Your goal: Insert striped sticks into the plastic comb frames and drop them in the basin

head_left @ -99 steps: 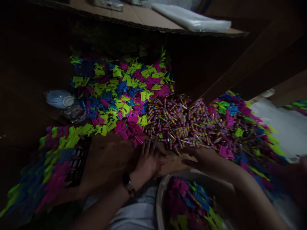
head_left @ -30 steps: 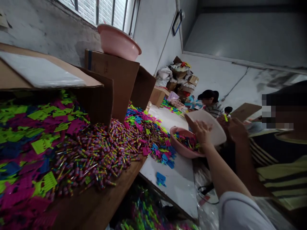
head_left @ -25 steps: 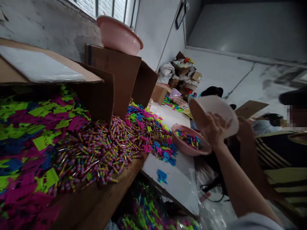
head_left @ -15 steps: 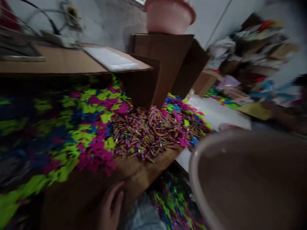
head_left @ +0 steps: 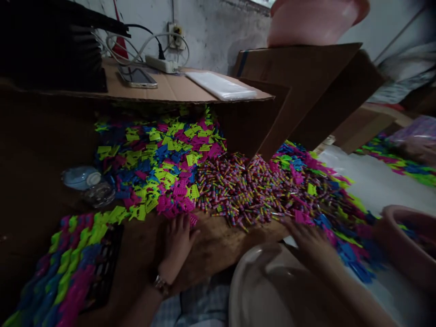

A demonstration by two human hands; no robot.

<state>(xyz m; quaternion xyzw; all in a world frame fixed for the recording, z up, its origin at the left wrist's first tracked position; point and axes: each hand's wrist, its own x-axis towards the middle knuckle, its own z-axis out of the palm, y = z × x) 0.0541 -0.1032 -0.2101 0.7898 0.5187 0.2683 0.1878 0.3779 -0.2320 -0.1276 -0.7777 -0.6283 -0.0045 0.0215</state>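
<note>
My left hand (head_left: pixel 175 243) lies flat on the brown table (head_left: pixel 211 245), fingers spread, its tips at the near edge of a heap of pink, green and blue plastic comb-like pieces (head_left: pixel 160 159). My right hand (head_left: pixel 308 236) reaches with fingers out into a pile of small multicoloured sticks (head_left: pixel 245 188) and holds nothing I can see. An empty pale basin (head_left: pixel 269 286) rests on my lap below both hands.
A cardboard shelf (head_left: pixel 163 88) carries a phone (head_left: pixel 136 77), a power strip and a plastic bag. A pink basin (head_left: pixel 313 20) tops a box. Another pink basin (head_left: pixel 408 240) sits at the right. A rack with rows of coloured pieces (head_left: pixel 75 268) lies left, near a small jar (head_left: pixel 85 181).
I was turned right, tipping the basin out into a co-worker's pink basin. Now I face the table again, the emptied basin is on my lap and both hands rest at the piles.
</note>
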